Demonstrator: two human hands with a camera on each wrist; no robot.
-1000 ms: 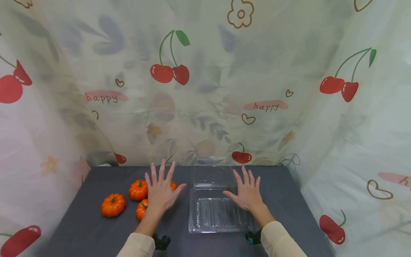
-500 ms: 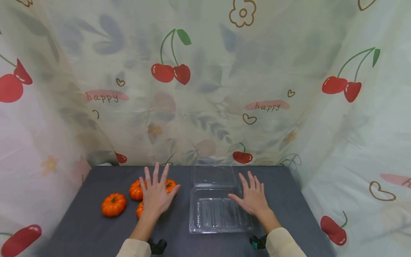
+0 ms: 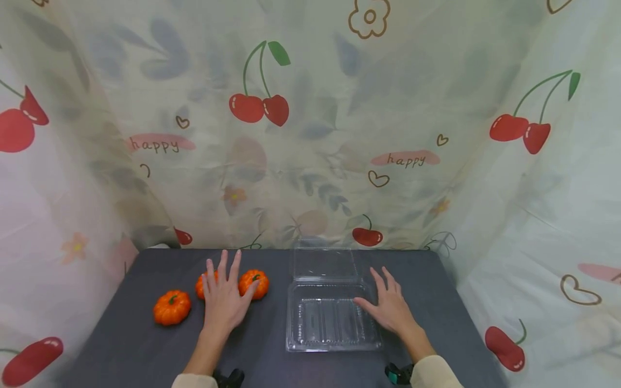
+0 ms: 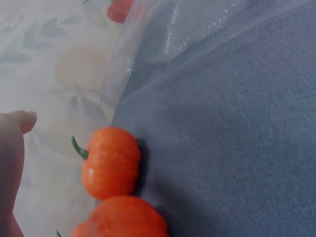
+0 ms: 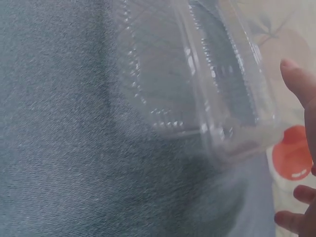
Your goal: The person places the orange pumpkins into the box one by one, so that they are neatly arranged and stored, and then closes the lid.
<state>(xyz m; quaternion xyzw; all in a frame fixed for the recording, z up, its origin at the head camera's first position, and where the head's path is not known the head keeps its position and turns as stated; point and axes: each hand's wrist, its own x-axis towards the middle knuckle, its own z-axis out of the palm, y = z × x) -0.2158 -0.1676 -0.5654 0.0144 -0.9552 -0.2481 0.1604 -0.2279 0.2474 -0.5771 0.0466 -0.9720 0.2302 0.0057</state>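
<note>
In the head view my left hand (image 3: 224,304) hovers with spread fingers over small orange pumpkins, holding nothing. One pumpkin (image 3: 172,307) lies to its left, another (image 3: 254,284) by its thumb, and a third (image 3: 200,286) is partly covered by the hand. The left wrist view shows a green-stemmed pumpkin (image 4: 112,163) behind a nearer pumpkin (image 4: 127,219), with the thumb (image 4: 11,148) at the left edge. A clear plastic clamshell container (image 3: 290,318) lies unfolded, its lid (image 3: 322,264) toward the back. My right hand (image 3: 393,308), fingers apart, hovers by the container's right side, also holding nothing.
A dark grey cloth (image 3: 131,345) covers the table. Behind it and on both sides hangs a pale curtain (image 3: 310,161) printed with cherries and hearts. Black bands with devices (image 3: 399,373) sit at both wrists.
Both hands have drawn back toward the person and apart: the left hand moved left over the pumpkins, uncovering the right one, and the right hand moved right, off the container's middle.
</note>
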